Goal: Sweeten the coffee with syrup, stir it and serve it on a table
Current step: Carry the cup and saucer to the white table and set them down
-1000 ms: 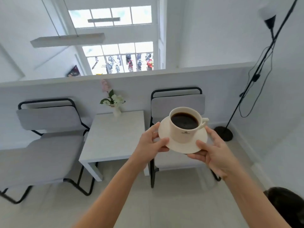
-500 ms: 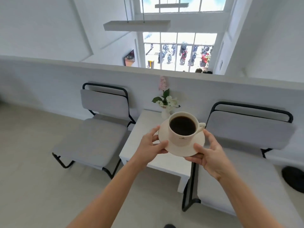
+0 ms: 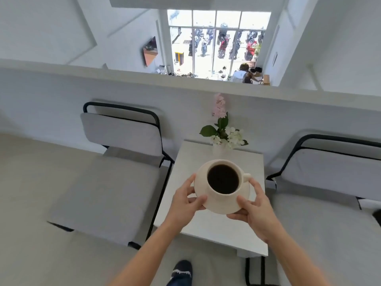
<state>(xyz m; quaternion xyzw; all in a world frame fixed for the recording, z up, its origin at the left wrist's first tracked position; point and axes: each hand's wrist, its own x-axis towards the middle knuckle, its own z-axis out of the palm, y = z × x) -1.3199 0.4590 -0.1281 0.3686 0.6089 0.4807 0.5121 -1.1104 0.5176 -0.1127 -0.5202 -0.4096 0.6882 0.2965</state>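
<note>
At frame centre, the left hand (image 3: 186, 203) and right hand (image 3: 255, 209) pinch the saucer (image 3: 221, 206) bearing the full coffee cup (image 3: 223, 179) above the white table (image 3: 208, 226); apparently only setting down remains.

The cream ceramic cup of black coffee (image 3: 223, 179) on its saucer now hangs over the small white bench (image 3: 214, 228), formerly at ten o'clock.

Two hands (image 3: 186, 205) (image 3: 255, 211), one coffee cup (image 3: 223, 180), one saucer (image 3: 220, 207), one table (image 3: 208, 226), two chairs (image 3: 107, 188) (image 3: 325, 203), one flower vase (image 3: 223, 133).
</note>
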